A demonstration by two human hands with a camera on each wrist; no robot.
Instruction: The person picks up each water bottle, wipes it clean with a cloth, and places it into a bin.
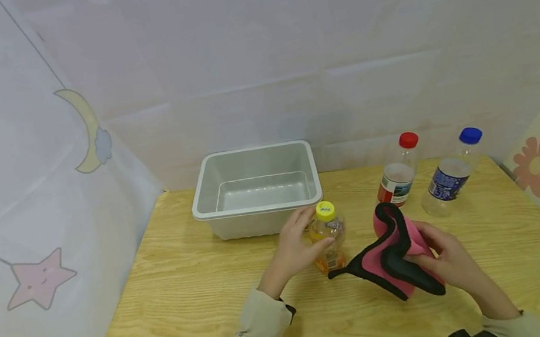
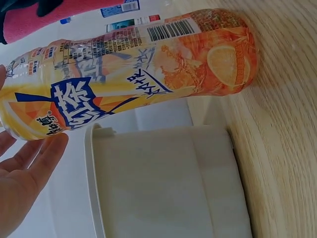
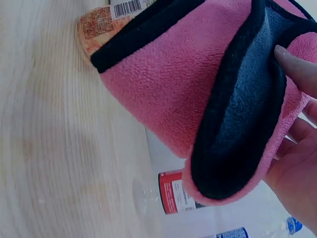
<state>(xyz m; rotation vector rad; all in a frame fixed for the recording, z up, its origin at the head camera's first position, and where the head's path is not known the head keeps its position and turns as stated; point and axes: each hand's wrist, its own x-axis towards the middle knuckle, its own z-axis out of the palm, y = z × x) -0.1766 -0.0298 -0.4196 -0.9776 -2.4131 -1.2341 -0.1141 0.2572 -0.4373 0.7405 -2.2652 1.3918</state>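
A drink bottle (image 1: 331, 241) with a yellow cap and an orange-and-yellow label stands near the middle of the wooden table. My left hand (image 1: 295, 249) holds it by the upper part, thumb in front and fingers at the far side. In the left wrist view the bottle's label (image 2: 143, 74) shows an orange slice close to its base. To its right, my right hand (image 1: 446, 258) pinches a folded pink cloth (image 3: 163, 84) with black edging and a dark grey inner side. One black-edged corner of the cloth reaches toward the bottle's base; part of the right hand's fingers is hidden behind the cloth.
Behind the left hand sits a light grey plastic tub (image 1: 259, 218) against the back curtain. Two clear bottles stand at the back right: a red-capped bottle (image 1: 399, 173) and a blue-capped bottle (image 1: 451, 177). Printed curtains (image 1: 120, 265) hang along the table's sides.
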